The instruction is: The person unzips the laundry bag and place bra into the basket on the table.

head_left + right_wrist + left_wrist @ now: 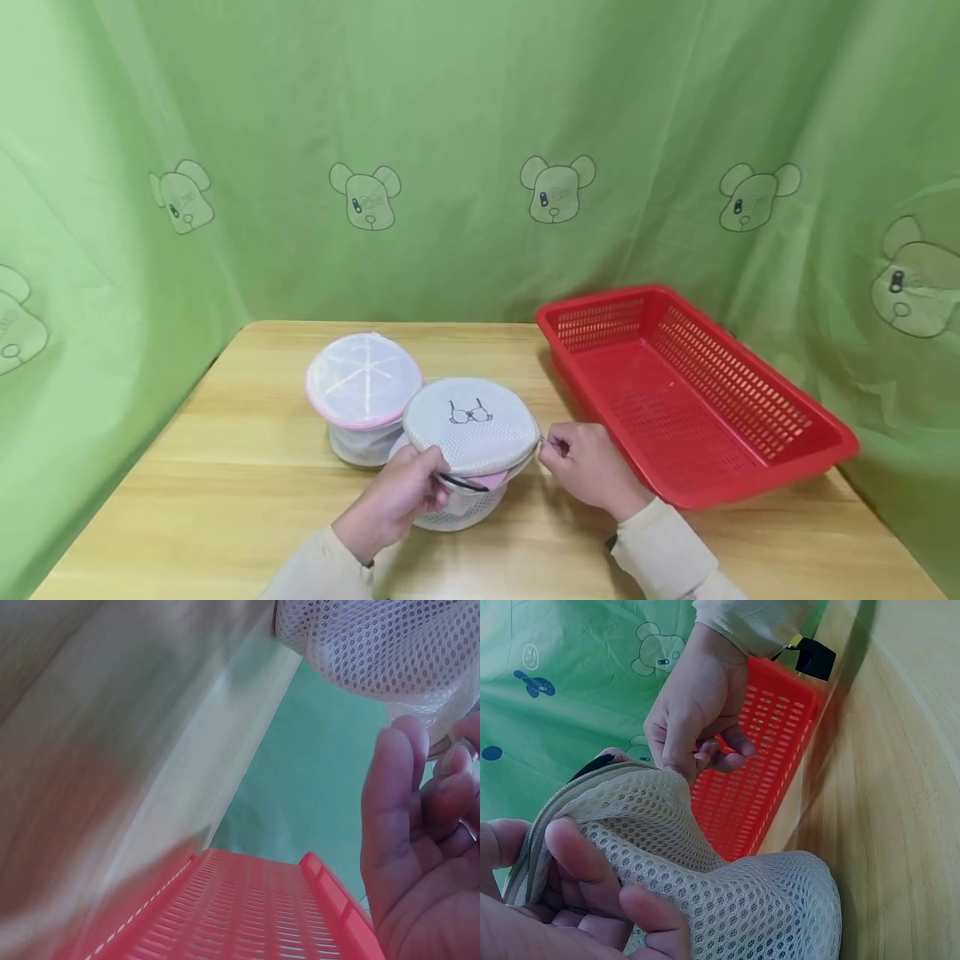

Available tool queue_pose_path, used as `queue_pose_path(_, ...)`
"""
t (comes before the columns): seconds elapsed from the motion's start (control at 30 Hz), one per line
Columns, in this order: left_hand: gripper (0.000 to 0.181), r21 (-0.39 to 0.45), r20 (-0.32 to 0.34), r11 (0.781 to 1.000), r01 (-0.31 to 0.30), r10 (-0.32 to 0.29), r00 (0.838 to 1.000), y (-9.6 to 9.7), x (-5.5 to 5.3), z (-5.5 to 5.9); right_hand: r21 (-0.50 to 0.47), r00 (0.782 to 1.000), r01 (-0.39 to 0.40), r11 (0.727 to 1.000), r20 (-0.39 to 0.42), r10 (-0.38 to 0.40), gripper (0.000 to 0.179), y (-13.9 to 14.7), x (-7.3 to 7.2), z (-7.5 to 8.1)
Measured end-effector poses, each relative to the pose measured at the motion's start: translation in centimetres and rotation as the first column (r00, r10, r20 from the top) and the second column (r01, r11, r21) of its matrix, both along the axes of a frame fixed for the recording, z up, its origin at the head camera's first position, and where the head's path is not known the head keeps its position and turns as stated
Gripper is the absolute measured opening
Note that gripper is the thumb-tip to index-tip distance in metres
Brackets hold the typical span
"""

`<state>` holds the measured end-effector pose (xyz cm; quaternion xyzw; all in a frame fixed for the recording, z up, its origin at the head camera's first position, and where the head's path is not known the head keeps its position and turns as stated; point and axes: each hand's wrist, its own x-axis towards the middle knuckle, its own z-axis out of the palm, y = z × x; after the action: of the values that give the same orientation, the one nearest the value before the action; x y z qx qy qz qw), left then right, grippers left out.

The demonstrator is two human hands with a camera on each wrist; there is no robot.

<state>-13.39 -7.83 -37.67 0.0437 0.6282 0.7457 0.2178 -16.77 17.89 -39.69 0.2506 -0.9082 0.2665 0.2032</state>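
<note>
My left grip [397,498] pinches a round honeycomb-mesh bag [480,433], my right grip [588,462] its zippered edge [521,461], slotted red basket [663,396] alongside.

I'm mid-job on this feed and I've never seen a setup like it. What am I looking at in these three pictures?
There's no machine here: a person is working with two bare hands. The widest picture comes from a camera on the head, looking forward and down. The other two come from cameras worn on the left and right wrists, so the scene looks turned in them.

On the wooden table are a red basket to the right and a pink-edged bag to the left. Between them is a white mesh bag with a bra drawn on its lid. The left hand grips its near edge; the right hand pinches at its right corner, though the exact piece is too small to tell.
</note>
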Motion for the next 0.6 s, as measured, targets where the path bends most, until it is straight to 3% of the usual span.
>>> queue_pose_path(0.2,0.014,-0.014,-0.018,1.0,-0.026,0.025,1.0,0.23,-0.38,0.19,-0.021,0.999,0.02,1.0,-0.05,-0.021,0.034,0.0,-0.42,0.21)
queue_pose_path(0.6,0.014,-0.017,-0.026,1.0,-0.016,0.016,1.0,-0.14,0.19,-0.11,-0.031,0.999,0.017,0.999,-0.032,-0.018,0.035,-0.15,-0.28,-0.58)
